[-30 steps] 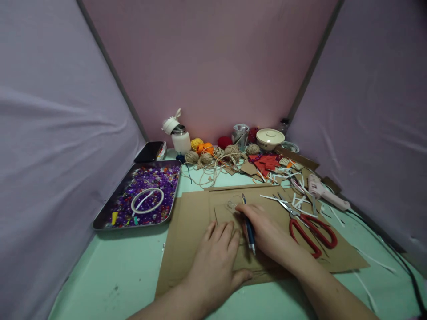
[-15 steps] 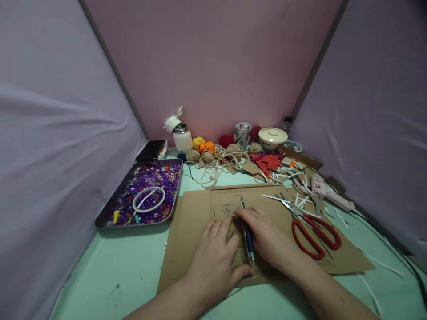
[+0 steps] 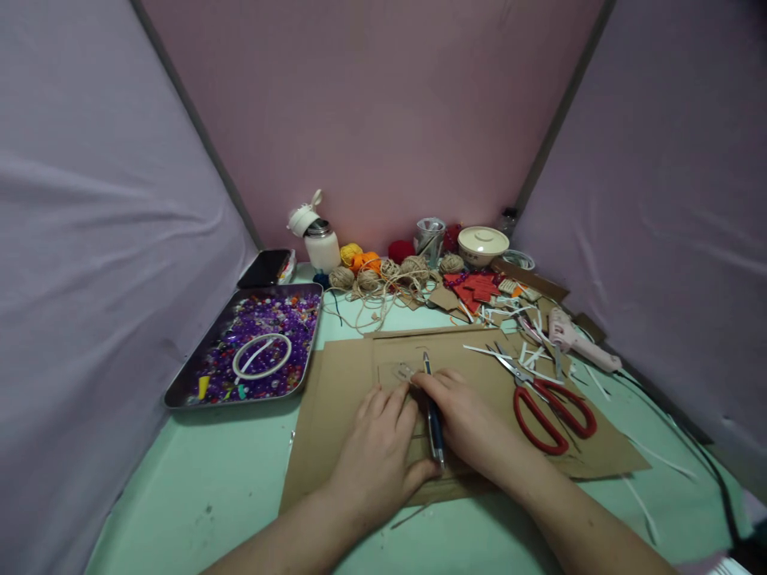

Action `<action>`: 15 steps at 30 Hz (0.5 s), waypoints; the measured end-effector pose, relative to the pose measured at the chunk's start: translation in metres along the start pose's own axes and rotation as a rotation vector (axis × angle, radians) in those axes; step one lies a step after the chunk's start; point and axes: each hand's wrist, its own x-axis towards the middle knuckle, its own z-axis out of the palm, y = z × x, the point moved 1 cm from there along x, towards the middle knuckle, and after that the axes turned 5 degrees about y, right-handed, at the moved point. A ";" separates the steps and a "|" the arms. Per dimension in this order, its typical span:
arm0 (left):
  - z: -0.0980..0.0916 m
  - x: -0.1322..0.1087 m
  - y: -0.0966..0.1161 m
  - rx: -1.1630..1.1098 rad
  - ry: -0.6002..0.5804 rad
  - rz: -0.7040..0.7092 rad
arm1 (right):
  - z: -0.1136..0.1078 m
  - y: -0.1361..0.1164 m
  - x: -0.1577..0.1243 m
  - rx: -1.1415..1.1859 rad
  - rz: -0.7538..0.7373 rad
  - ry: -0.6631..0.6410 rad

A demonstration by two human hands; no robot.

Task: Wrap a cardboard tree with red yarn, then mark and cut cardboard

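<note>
My left hand lies flat, fingers stretched out, pressing on a brown cardboard sheet on the green table. My right hand is closed around a dark blue pen, whose tip points away from me. Its fingertips touch a small clear plastic piece lying on the cardboard just beyond my left fingers. Both hands sit side by side, nearly touching.
Red-handled scissors lie on the cardboard to the right. A metal tray of purple beads with a white ring is at left. Twine balls, a white jar, a lidded bowl, paper scraps and a pink glue gun crowd the back and right.
Both hands have edged slightly away from me along the cardboard, and my left fingertips have come closer to the clear piece. The view has shifted a little.
</note>
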 end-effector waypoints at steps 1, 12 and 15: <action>0.000 0.000 0.000 -0.001 0.002 -0.001 | 0.000 0.000 0.000 -0.001 -0.003 0.000; -0.002 0.001 0.000 -0.034 -0.015 -0.026 | -0.001 -0.002 0.000 0.009 -0.030 -0.006; -0.003 0.001 0.000 -0.039 -0.014 -0.023 | -0.001 -0.003 0.000 -0.001 -0.040 -0.007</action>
